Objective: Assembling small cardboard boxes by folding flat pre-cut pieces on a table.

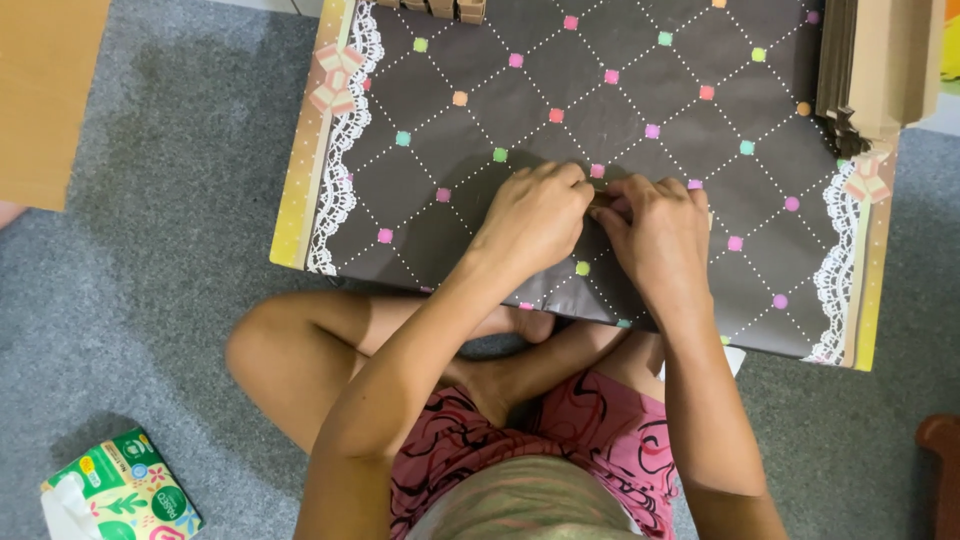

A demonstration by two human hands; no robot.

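Head view | left hand (535, 215) and right hand (655, 235) pinched together on small brown piece (603, 201), mostly hidden between fingers | dark patterned worktop (500, 100) beneath | brown stack (875, 65) far right, cut off | tissue box (120, 495) lower left, tissue showing

One head-worn camera looks steeply down — close over the low table (620, 90) and grey carpet (150, 300), with the wearer's crossed legs at the bottom edge.
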